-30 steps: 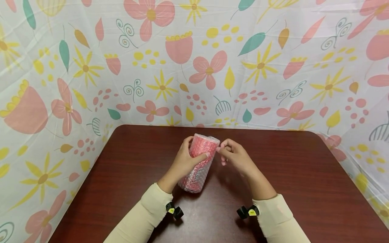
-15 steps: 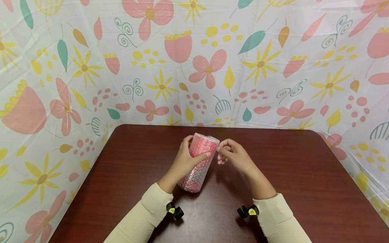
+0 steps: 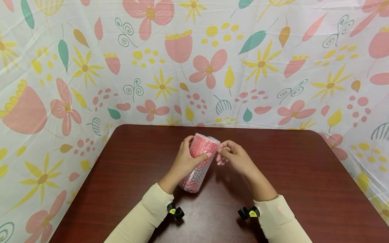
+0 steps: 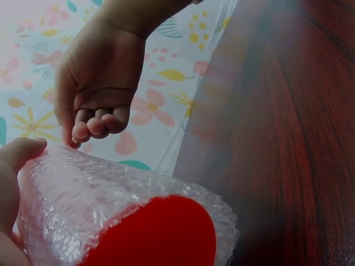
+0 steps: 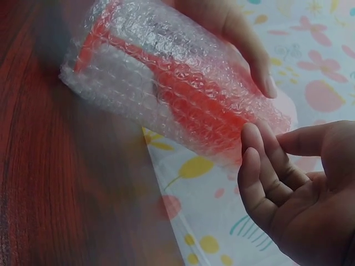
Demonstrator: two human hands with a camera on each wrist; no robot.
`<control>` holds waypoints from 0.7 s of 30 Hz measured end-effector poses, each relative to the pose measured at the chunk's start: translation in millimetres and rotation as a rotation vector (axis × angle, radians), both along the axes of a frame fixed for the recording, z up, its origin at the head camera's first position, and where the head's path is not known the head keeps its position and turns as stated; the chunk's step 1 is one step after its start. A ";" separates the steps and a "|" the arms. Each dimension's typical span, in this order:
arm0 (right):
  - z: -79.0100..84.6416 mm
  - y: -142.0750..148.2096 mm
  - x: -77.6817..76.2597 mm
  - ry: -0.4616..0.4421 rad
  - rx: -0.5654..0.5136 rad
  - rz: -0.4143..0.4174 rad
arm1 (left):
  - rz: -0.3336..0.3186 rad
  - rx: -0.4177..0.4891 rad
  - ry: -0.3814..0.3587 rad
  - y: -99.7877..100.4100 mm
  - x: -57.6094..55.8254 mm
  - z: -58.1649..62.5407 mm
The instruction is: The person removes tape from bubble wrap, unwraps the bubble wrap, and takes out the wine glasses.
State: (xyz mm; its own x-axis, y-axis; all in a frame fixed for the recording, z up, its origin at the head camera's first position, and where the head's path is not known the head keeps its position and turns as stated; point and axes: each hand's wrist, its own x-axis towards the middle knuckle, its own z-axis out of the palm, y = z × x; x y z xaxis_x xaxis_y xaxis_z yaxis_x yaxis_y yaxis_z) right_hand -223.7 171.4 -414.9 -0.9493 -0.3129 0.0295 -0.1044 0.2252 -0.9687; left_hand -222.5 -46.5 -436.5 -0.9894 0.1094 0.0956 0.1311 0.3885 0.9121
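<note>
One red cylinder (image 3: 198, 172) is held aslant above the desk (image 3: 103, 182), nearer the far edge than the person's side and slightly nearer the left edge than the right. It is covered in a clear bubble wrap (image 4: 83, 188); its red near end is shown by the left wrist view. Its long axis is tilted: the upper end is pointed toward the far right corner, the lower end toward the person and leftward. Whether the lower end is supported by the desk cannot be told.

The cylinder is gripped by the left hand (image 3: 186, 157), with the thumb laid across the near side and the fingers passed behind. The upper end is met from the right by the right hand (image 3: 235, 157); its fingers are curled and the wrap's edge appears to be pinched between thumb and forefinger. From those fingertips the cylinder is found directly to the left, running back and down. By that upper edge the right hand is the nearer; the body is secured by the left.

Counted outward: one cylinder, two hands, two pale sleeves (image 3: 143, 216), two wrist cameras (image 3: 177, 212), one desk. Beyond the far edge, flowered cloth (image 3: 182, 84) is hung.
</note>
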 end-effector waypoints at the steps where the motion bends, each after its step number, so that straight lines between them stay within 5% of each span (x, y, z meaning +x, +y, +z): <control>1: 0.1 -0.2 0.3 0.006 0.002 0.000 | 0.001 -0.003 0.002 0.2 0.3 0.3; 21: 3.0 4.3 -0.9 0.015 0.065 0.042 | 0.023 -0.043 0.042 0.1 0.6 1.0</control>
